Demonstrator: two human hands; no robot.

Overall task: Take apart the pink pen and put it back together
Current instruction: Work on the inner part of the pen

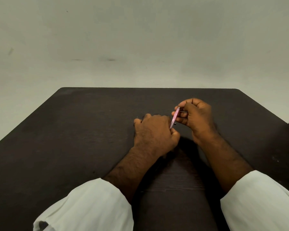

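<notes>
Two hands share one pen [175, 117] here, and that is the point of the hold: I keep it up off the worktop [83, 130] so each end has its own grip and I can twist or pull one against the other. My right hand [194, 116] is curled around the far end, thumb and fingers closed on it near the top, the other fingers folded in. My left hand [154, 133] is loosely fisted, back to the camera, with its thumb and fingertips pinched on the near end; how much of the pen sits inside that grip I cannot tell, since the hand hides it.

The pen lies between the hands, just right of the worktop's middle. Its long axis runs on a slant, from near and left up to far and right. Which end is the tip is not clear to me; a small dark bit shows beside the lower part, too small to name.

I judge the halves are still joined, or just being seated. No loose part shows clearly on the worktop.
</notes>
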